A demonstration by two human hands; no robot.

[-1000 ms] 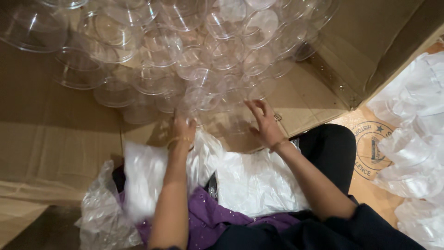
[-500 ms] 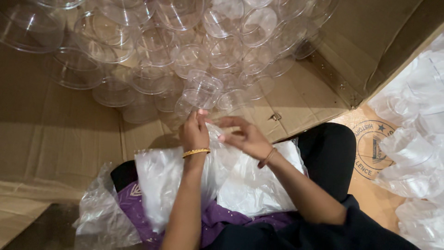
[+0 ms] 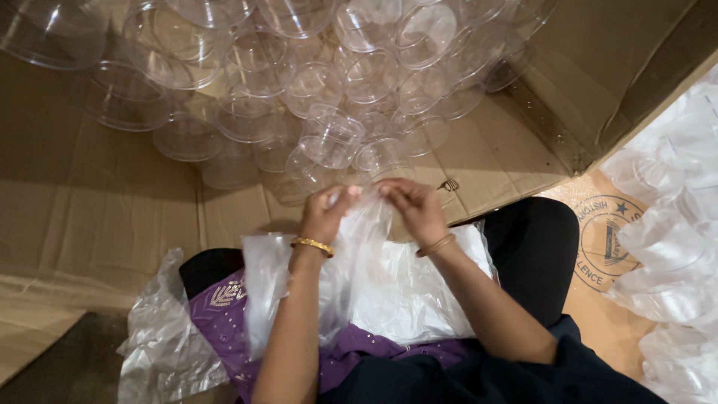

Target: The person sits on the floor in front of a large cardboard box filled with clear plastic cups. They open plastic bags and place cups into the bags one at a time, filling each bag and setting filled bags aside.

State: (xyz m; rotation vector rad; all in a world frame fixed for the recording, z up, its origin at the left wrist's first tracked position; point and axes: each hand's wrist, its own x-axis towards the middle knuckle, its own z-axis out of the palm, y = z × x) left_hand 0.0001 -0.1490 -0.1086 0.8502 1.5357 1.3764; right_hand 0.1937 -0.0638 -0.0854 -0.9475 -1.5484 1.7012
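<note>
Clear plastic bag (image 3: pixel 359 247) sits pinched between our fingertips, left hand (image 3: pixel 323 213) and right hand (image 3: pixel 417 209) clamped on its top edge, seemingly to part the mouth. Beyond lie clear plastic cups (image 3: pixel 329 142) heaped in the cardboard box (image 3: pixel 97 224).

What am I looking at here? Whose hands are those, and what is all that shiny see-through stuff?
The camera sits on a person's head and looks down, so you see their own two arms. The left hand and the right hand pinch the top of a thin clear plastic bag between them. More plastic bags lie piled on the person's lap. In front, a heap of clear plastic cups lies inside a big opened cardboard box. On the right lie more bagged clear cups.
</note>
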